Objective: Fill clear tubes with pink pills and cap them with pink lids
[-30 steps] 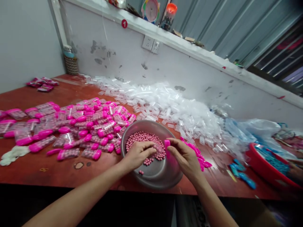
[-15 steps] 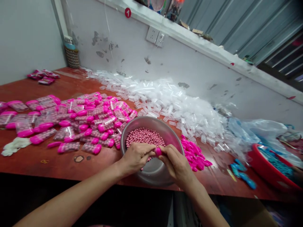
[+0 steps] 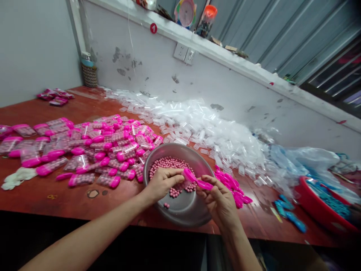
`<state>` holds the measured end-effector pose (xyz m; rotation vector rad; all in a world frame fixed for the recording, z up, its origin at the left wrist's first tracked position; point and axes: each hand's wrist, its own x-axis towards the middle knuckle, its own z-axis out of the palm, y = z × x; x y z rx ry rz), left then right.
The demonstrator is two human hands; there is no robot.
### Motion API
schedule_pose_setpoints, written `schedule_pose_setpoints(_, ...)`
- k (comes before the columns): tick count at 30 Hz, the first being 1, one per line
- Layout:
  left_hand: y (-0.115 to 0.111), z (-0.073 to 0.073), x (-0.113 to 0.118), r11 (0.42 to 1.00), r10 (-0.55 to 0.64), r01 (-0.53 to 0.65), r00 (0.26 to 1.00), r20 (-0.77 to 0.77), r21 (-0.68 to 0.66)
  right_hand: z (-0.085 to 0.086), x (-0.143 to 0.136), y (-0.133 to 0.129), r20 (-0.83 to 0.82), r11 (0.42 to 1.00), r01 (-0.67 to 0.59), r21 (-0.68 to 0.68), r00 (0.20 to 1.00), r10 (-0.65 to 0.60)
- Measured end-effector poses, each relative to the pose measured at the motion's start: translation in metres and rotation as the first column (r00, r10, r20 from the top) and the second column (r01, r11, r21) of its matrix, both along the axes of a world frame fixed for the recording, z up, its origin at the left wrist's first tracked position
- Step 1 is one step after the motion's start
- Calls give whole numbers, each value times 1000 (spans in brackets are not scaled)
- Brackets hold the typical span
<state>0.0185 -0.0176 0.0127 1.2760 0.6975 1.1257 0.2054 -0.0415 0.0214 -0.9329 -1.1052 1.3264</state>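
Over a grey metal bowl (image 3: 180, 216) partly filled with pink beads (image 3: 169, 162), my left hand (image 3: 161, 185) pinches a small clear case (image 3: 183, 184) with a pink top edge. My right hand (image 3: 221, 201) grips a pink cap (image 3: 205, 184) by its side. Cap and case meet at one point; whether they are joined there I cannot tell. Beads inside the held case are hard to make out. To the left lies a heap of bead-filled clear cases with pink caps (image 3: 124, 146). Loose pink caps (image 3: 232, 184) lie right of the bowl.
A long pile of empty clear cases (image 3: 197, 120) runs along the wall. At the right stands a red basin (image 3: 310, 203) of blue pieces, with a dark hand at its edge and blue caps (image 3: 289, 214) nearby. A white cloth-like scrap (image 3: 19, 177) lies at left.
My hands have drawn slightly apart. The pink part once hidden between my fingers now shows as a cap tilted away from the case. The view has tipped up a little.
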Motion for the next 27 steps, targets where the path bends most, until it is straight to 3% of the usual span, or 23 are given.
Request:
schedule_pose_setpoints(4,-6,-1,1,993,-50,64,989,-141,102,10,-3,6,-1,992,-102,-81,995,102)
schedule_pose_setpoints(9,-8,-3,1,985,-12,51,974,-224,167,18,-13,12,-47,920,-286,-270,958,283)
schedule_pose_setpoints(14,-9,-3,-2,967,55,17,960,-275,254,14,-19,14,-82,921,-282,-269,959,270)
schedule_pose_setpoints(19,-11,0,2,972,115,-43,945,-306,231,13,-26,16,-38,938,-261,-229,965,259)
schedule_pose_setpoints(22,-4,8,-4,970,186,-132,943,-277,202,16,-16,30,84,952,-259,-160,958,275)
schedule_pose_setpoints(24,8,16,-19,942,318,-271,910,-267,197,17,4,50,237,974,-210,-79,945,223)
schedule_pose_setpoints(26,25,24,-42,857,515,-467,799,-312,218,14,32,80,520,998,-67,14,853,50)
schedule_pose_setpoints(27,34,27,-54,797,603,-551,714,-355,246,11,47,98,685,998,21,63,727,-59)
